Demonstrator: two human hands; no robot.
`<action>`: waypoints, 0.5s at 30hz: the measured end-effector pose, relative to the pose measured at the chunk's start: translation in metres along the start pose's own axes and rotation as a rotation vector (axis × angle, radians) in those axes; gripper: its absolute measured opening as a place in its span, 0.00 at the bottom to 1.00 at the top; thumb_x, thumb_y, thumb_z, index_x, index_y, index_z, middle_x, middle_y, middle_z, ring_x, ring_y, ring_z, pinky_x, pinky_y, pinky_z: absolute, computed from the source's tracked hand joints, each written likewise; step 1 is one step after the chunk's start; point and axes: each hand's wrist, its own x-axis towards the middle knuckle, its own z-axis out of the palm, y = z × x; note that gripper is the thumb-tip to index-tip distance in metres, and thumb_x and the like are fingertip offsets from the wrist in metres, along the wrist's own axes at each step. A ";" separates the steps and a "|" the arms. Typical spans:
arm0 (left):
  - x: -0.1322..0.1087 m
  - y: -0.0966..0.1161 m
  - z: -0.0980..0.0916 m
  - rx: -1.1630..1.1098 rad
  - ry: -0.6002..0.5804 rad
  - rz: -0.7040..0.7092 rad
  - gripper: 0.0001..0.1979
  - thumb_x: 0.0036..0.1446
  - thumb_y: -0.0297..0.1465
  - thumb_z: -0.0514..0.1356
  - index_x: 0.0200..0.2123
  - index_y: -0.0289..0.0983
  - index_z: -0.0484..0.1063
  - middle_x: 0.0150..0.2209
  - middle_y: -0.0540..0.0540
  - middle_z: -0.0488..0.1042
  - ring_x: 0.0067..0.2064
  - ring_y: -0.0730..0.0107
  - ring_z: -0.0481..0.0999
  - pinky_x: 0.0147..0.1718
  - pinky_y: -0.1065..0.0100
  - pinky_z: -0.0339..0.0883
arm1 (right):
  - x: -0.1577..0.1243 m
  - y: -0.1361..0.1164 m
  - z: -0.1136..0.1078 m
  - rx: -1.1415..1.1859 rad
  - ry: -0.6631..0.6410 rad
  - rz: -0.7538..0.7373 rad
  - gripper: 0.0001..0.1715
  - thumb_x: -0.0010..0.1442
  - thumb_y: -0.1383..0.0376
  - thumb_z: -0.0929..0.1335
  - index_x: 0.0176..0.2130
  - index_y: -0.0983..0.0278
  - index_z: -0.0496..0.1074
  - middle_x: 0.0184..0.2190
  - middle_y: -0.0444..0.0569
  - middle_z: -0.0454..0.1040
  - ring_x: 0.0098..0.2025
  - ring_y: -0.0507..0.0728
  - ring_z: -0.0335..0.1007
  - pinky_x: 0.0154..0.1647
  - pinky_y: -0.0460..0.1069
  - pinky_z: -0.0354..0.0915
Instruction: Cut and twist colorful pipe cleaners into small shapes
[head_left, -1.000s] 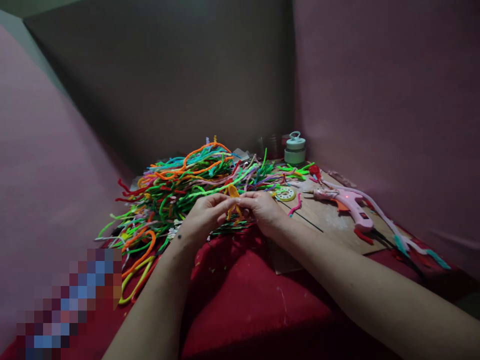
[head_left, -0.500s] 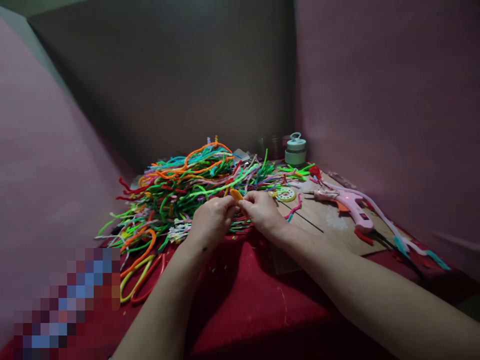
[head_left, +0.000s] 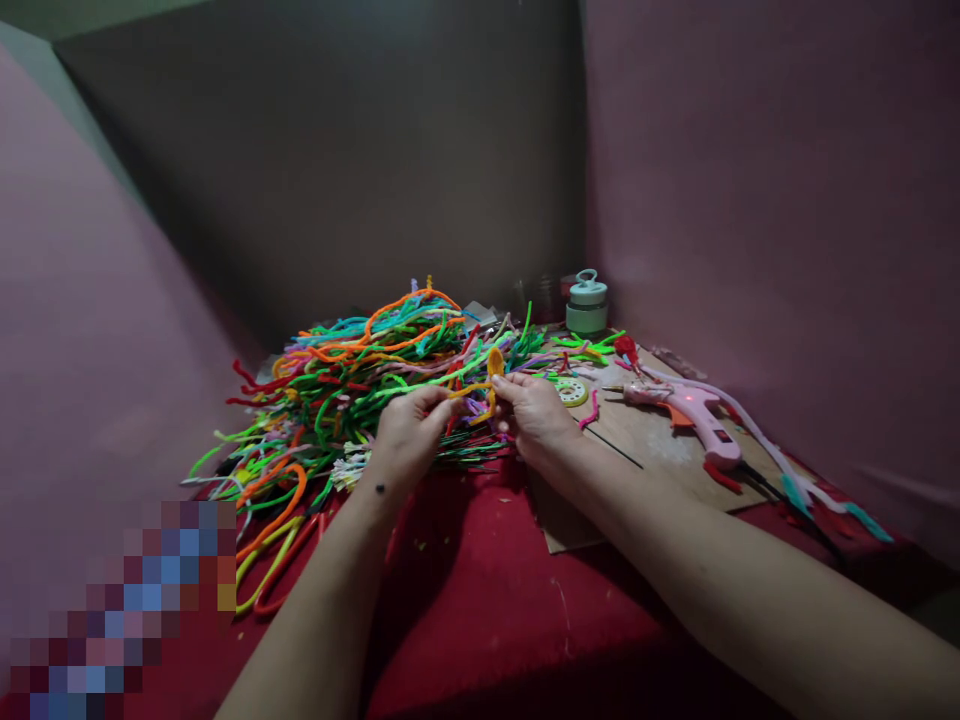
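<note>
My left hand [head_left: 409,428] and my right hand [head_left: 534,415] are both pinched on a yellow-orange pipe cleaner [head_left: 487,385] bent into loops, held between them just above the red cloth [head_left: 480,590]. One loop stands up near my right fingertips. Right behind the hands lies a big heap of pipe cleaners [head_left: 360,375] in green, orange, red, teal and purple.
A pink glue gun [head_left: 694,410] with a lit red dot lies on a brown board [head_left: 660,445] at the right, its cord trailing right. A round yellow-green disc [head_left: 572,391] and a pale green tin [head_left: 587,303] sit behind. Pink walls close in left and right.
The hands have moved slightly apart and the pipe cleaner's loop now stands higher, near the right fingertips. The view has shifted a little.
</note>
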 end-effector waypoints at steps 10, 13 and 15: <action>-0.017 0.024 0.030 -0.280 -0.101 -0.080 0.10 0.52 0.37 0.56 0.26 0.37 0.71 0.21 0.50 0.71 0.24 0.74 0.66 0.24 0.73 0.58 | 0.000 -0.002 0.001 0.106 0.022 0.043 0.11 0.47 0.67 0.69 0.22 0.65 0.61 0.12 0.36 0.59 0.12 0.44 0.49 0.10 0.41 0.44; -0.019 0.029 0.036 -0.848 -0.324 -0.361 0.09 0.50 0.36 0.56 0.25 0.36 0.67 0.14 0.55 0.63 0.15 0.79 0.58 0.16 0.75 0.52 | 0.000 -0.003 0.002 0.094 0.027 0.040 0.10 0.48 0.66 0.68 0.23 0.65 0.61 0.12 0.36 0.59 0.11 0.44 0.49 0.10 0.41 0.45; -0.019 0.029 0.041 -1.147 -0.447 -0.500 0.08 0.49 0.35 0.56 0.25 0.36 0.64 0.13 0.57 0.59 0.13 0.80 0.54 0.13 0.76 0.49 | -0.001 -0.004 0.001 0.088 0.037 0.065 0.08 0.49 0.67 0.67 0.24 0.65 0.61 0.13 0.36 0.60 0.10 0.44 0.48 0.09 0.42 0.45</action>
